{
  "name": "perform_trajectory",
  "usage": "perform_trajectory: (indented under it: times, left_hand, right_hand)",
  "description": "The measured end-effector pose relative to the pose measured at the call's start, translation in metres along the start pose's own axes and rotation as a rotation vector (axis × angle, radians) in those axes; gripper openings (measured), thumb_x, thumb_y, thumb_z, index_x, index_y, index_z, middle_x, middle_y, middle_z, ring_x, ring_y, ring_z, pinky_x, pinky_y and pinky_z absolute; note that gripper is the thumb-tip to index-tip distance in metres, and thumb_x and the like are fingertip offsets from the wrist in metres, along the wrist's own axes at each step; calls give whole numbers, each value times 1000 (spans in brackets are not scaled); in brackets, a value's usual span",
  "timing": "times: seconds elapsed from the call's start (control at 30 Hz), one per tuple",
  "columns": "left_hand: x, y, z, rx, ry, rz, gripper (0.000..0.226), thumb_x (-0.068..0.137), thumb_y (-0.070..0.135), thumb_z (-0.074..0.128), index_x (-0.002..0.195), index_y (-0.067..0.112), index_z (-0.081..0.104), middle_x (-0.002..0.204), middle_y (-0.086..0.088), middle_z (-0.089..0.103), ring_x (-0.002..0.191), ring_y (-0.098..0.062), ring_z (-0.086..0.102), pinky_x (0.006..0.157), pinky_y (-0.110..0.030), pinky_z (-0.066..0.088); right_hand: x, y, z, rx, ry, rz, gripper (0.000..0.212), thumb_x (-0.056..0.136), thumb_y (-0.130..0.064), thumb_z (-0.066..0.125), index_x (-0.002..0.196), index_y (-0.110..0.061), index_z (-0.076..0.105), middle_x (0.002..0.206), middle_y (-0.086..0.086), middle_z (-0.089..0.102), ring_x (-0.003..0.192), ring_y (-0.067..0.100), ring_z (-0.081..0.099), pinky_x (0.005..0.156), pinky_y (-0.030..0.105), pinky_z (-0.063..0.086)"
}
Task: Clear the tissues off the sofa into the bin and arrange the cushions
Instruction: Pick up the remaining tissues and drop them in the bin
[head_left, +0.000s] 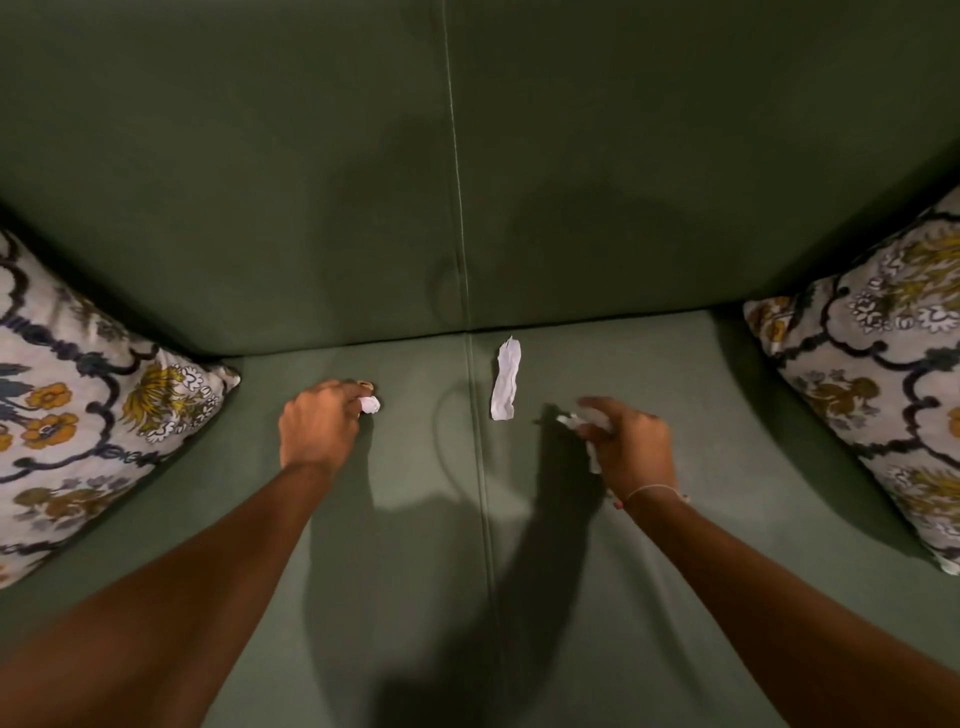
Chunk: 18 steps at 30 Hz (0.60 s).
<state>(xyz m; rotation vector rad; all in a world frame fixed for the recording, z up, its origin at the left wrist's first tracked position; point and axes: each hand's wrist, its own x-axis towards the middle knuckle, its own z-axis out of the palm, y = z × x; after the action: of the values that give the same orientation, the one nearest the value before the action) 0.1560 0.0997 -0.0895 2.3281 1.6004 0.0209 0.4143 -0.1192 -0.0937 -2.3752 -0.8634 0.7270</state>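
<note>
A small crumpled tissue (370, 404) is pinched in the left hand (319, 428) fingers, left of the sofa (363, 519) seam; another wad (587, 434) is clutched by the right hand (631, 447). A flat tissue strip (506, 378), just right of the seam, appears light, limp and easily torn, and is best pinched mid-length.

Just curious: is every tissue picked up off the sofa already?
No, one flat tissue lies on the sofa seat between the two hands.

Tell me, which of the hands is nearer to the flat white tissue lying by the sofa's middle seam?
Right. The right hand sits just right of the flat tissue, holding crumpled paper. The left hand is farther off, across the seam, gripping a small wad.
</note>
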Motion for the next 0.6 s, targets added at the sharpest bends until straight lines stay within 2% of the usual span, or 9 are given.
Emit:
perform_trajectory:
  times: [0.03,0.1,0.2,0.27,0.33,0.43,0.5,0.6]
  left_hand:
    - [-6,-1,-1,-17,11,1,22,83,19,66,99,30,75,107,-1,75,91,-35,68,73,-38,52]
    - [-20,-2,-5,-51,12,-11,21,82,21,66,98,32,75,107,1,75,92,-33,69,74,-37,53]
    - [-42,-6,-9,-82,2,-21,20,82,23,66,96,34,76,106,5,75,91,-30,70,74,-36,53]
    - [-57,-12,-8,-96,0,-5,22,80,20,67,94,34,76,105,6,76,90,-28,70,73,-35,54]
    - [-69,-17,-5,-110,4,1,24,78,18,68,93,34,76,104,7,76,89,-27,71,72,-34,54]
    - [-86,-26,4,-149,23,-38,23,77,16,71,90,34,76,101,10,76,85,-25,71,67,-31,52]
    - [-98,-33,8,-196,32,-56,22,76,17,71,90,34,76,101,11,76,86,-24,71,67,-30,52]
    - [-112,-51,6,-247,29,-105,25,79,21,70,100,33,73,100,3,77,91,-29,69,73,-35,53]
  right_hand:
    - [5,-15,6,-7,-45,-32,44,88,-19,62,125,-40,54,98,7,73,82,21,69,75,28,58]
    - [18,-42,18,-174,-160,-135,65,89,-17,59,139,-47,31,91,13,69,79,30,66,74,44,57]
    - [39,-73,32,-532,-305,-303,77,89,-6,51,146,-43,15,96,16,65,84,34,64,76,46,55]
    - [51,-82,39,-680,-386,-348,71,91,-7,50,148,-36,19,109,19,63,95,37,63,79,47,54]
    - [54,-80,43,-743,-387,-371,53,92,-14,51,141,-29,37,115,20,62,101,39,62,82,48,54]
    - [50,-73,48,-730,-338,-350,31,92,-19,54,123,-18,58,107,17,65,98,35,64,84,46,55]
    - [48,-68,48,-707,-293,-278,27,91,-18,57,117,-13,62,103,16,66,95,33,65,84,45,56]
    - [30,-70,55,-574,-267,-189,26,89,-15,59,114,-19,64,100,14,67,88,30,66,79,45,59]
